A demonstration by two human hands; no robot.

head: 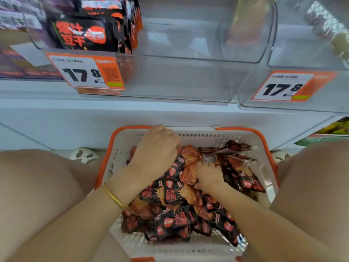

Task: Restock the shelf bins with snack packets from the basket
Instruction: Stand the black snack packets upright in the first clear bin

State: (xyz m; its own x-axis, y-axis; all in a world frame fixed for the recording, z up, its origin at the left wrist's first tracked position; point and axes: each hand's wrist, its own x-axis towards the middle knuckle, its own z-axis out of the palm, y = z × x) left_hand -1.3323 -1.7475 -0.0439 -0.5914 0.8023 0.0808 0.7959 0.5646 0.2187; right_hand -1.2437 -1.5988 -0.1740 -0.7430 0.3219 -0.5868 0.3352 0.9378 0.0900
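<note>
A white basket with an orange rim (268, 159) stands on the floor between my knees, heaped with black and orange snack packets (175, 210). My left hand (156, 150) reaches into the far left of the heap, fingers curled down over packets. My right hand (209, 175) grips an orange packet (190, 167) in the middle of the heap. Above, a clear shelf bin (179, 78) holds several upright black packets (79, 33) at its left side; the rest of that bin shows no packets.
A second clear bin (283, 61) stands to the right, with blurred packets at its back. Orange price tags reading 17.8 (85, 72) (285, 87) hang on the bin fronts. The white shelf ledge (75, 114) runs just above the basket. My bare knees flank the basket.
</note>
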